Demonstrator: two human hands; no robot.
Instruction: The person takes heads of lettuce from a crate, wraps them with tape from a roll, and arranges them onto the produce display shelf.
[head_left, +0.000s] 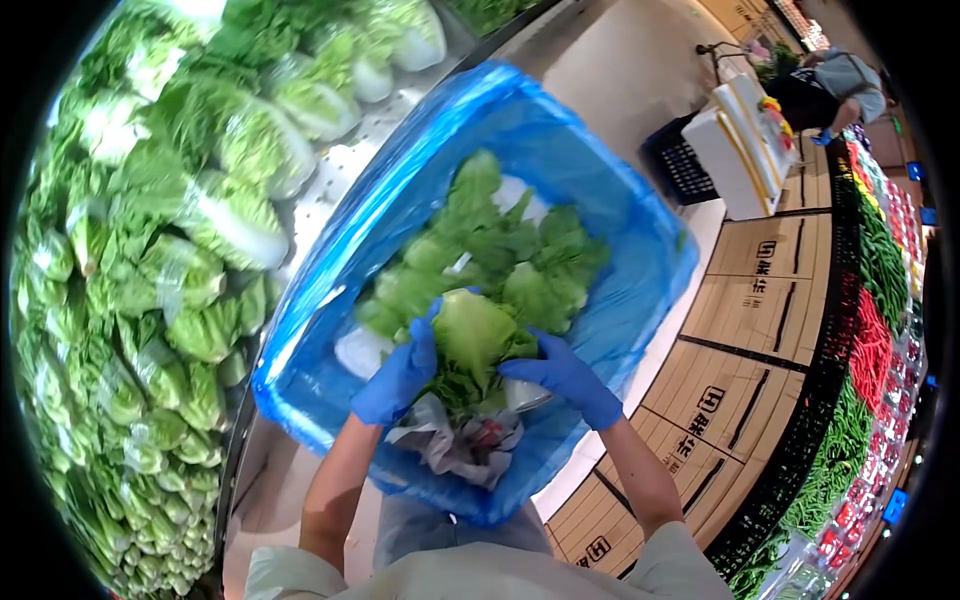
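Both of my hands wear blue gloves and are over a bin lined with a blue plastic bag point(640, 215). My left hand point(402, 375) grips the left side of a pale green lettuce head point(472, 330). From the right, my right hand point(565, 378) holds the same head, its fingers curled partly out of sight behind the leaves. Loose green leaves point(480, 225) lie deeper in the bin. Below the lettuce, nearest my body, is a crumpled greyish plastic wrapper point(465, 450) with a reddish spot.
To the left, a sloped display point(330, 185) bears Chinese cabbages point(240, 225) and other wrapped greens. Cardboard boxes point(735, 340) line the right, below a stand of green and red peppers point(868, 345). Farther off are a dark crate point(680, 165), white foam boxes point(735, 150) and another person point(840, 85).
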